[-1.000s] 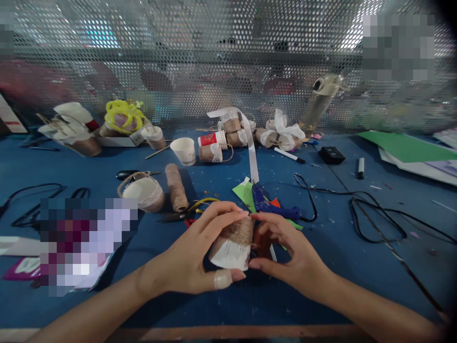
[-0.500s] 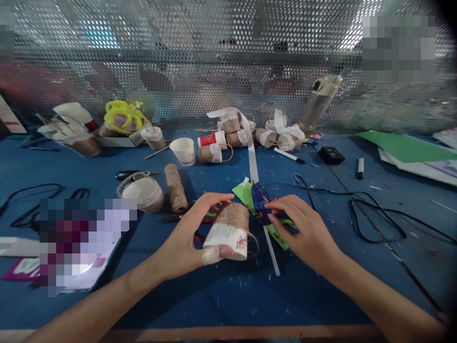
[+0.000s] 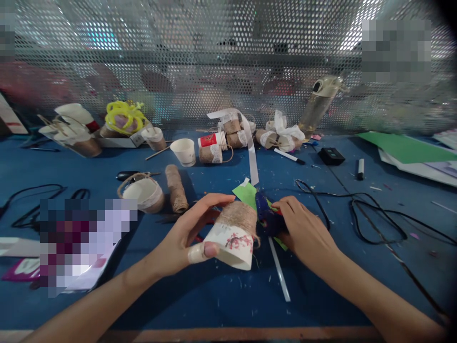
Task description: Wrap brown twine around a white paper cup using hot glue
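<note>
My left hand point(image 3: 193, 238) holds a paper cup point(image 3: 233, 238) tipped on its side, its open mouth toward me. Twine point(image 3: 235, 216) is wound round the half near its base, while printed red blossoms show on the bare white half. A bandage wraps my left thumb. My right hand point(image 3: 303, 228) is closed round a dark blue hot glue gun point(image 3: 266, 214), close beside the cup. From the gun's rear sticks a long translucent glue stick point(image 3: 280, 271). Under the gun lies a piece of green paper point(image 3: 246, 194). Scissors point(image 3: 169, 218) are partly hidden behind my left hand.
A twine spool point(image 3: 175, 188) and a handled cup point(image 3: 144, 193) stand left of my hands. Several decorated cups point(image 3: 210, 153) and a white ribbon point(image 3: 252, 162) lie farther back. A black cord point(image 3: 357, 209) loops at right. A bottle point(image 3: 319, 105) stands by the perforated screen.
My right hand has gripped the glue gun and lifted it, swinging its glue stick toward me. The cup has turned in my left hand, showing more of the blossoms.
</note>
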The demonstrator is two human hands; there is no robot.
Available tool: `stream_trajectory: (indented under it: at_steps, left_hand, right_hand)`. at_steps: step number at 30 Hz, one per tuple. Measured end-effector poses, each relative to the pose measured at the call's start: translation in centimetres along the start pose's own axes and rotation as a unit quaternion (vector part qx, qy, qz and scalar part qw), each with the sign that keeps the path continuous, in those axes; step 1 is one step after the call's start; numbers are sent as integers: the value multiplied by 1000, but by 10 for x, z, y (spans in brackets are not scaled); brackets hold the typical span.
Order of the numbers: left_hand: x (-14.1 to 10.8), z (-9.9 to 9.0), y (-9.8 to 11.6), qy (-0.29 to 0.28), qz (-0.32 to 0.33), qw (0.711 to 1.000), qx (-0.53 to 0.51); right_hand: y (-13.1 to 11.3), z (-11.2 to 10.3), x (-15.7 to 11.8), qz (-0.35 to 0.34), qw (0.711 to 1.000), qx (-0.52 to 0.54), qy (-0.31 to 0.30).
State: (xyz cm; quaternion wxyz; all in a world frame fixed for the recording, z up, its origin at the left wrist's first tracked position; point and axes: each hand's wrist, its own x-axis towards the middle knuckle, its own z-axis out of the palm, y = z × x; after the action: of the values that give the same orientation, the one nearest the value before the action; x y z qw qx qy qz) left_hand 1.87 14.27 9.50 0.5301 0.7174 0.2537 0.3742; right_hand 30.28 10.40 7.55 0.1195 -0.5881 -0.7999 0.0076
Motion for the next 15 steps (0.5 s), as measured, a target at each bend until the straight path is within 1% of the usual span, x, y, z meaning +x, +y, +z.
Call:
stream_trajectory:
  at_steps: [2,4,8,10,12,14,15]
  left_hand:
    - [0,-1,0,2,10,1000,1]
    - [1,-1,1,4,23,1000,3]
    - [5,-1,0,15,45,999,6]
    - [6,-1,0,18,49,999,5]
    - [6,-2,0,20,53,998,9]
    - [6,-3,1,25,56,998,17]
    - [5,-3,2,28,60,997,30]
  right_hand:
    - [0,-3,0,9,1000,5,-2]
    - [3,-6,0,9,1000,14,13]
    - [10,-12,1,-2,993,64,97]
    - [10,-15,1,19,985,105,134]
    - [7,-18,0,54,971,171,161]
    - [1,-20,0,83,945,255,188]
    - [-2,-21,0,86,931,297,193]
